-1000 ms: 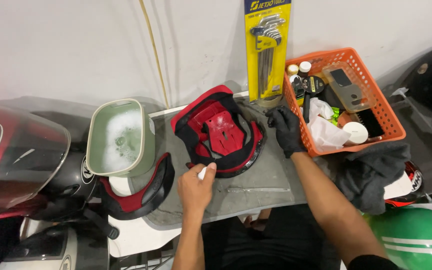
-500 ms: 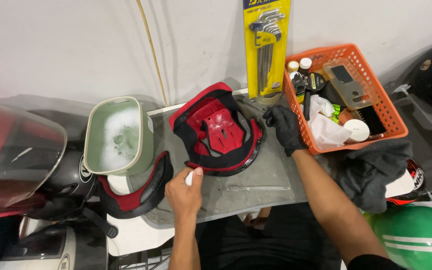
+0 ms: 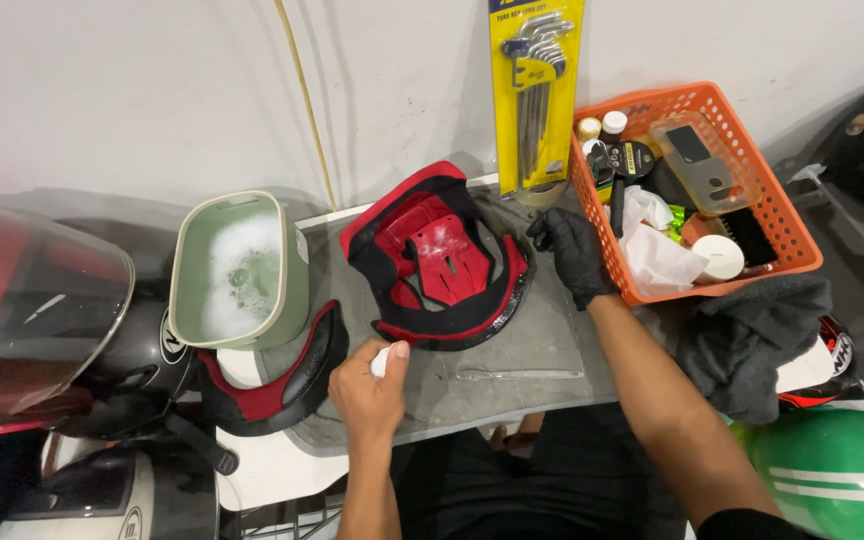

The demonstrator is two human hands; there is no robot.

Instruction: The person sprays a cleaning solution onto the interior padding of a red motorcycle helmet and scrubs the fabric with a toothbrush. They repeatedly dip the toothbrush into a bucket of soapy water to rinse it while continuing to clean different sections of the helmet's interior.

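Head view, looking down: a red and black helmet liner (image 3: 439, 262) is seen lying on the grey counter (image 3: 542, 345), roughly at its middle. The liner's right edge is touched by the right hand (image 3: 574, 252), which is covered by a black glove; whether its grip is closed on the padding cannot be told. Just below the liner's near edge, the bare left hand (image 3: 367, 385) is held with its grip clamped on a small white object (image 3: 381, 361), too little of which is shown to identify. A green tub (image 3: 239, 270) of soapy water is set to the left, with a second red and black pad (image 3: 277, 380) beneath it. An orange basket (image 3: 697, 190) of supplies is placed at the right, a dark cloth (image 3: 752, 335) below it. A yellow pack of hex keys (image 3: 535, 95) is propped against the wall.
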